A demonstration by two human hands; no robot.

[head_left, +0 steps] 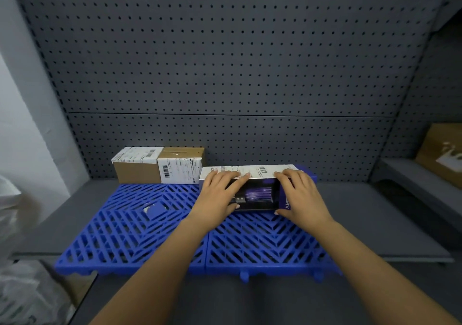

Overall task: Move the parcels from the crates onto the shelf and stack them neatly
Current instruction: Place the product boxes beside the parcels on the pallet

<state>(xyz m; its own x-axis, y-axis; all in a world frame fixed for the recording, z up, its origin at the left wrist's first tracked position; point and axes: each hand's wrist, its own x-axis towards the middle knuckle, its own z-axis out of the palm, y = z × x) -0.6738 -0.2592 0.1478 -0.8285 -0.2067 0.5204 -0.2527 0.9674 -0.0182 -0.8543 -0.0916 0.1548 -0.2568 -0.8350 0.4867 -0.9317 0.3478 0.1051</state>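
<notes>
Head view, looking down both bare forearms at a grey shelf [375,212], and both hands are on the same parcel. It's the purple box [257,194], lying long-side-on at the back of the blue grid mat [140,229], close to the pegboard back panel [225,62], with a white shipping label [260,171] across its top.

The left hand [220,199] is spread over the left part of the front face. Its fingers [240,178] are fairly straight and fanned, with the tips reaching up onto the label and the thumb low against the front. It lies flat and presses rather than wrapping round.

The right hand [302,197] takes the right end. Its fingers [287,174] bend over the top edge onto the label and the thumb tip is down at the bottom front corner, so that end sits pinched between thumb and fingers. The printed front panel shows in the gap between the two hands.

To the left, two more parcels stand in the same back row. The brown carton [137,172] is at the far left and the labelled carton [181,172] is tight against it. The purple box's left end sits right up against the labelled carton; I can't see a gap.

Off to the right, a cardboard box [442,149] leans on the neighbouring shelf. Crumpled plastic wrap [22,292] shows at the lower left.
</notes>
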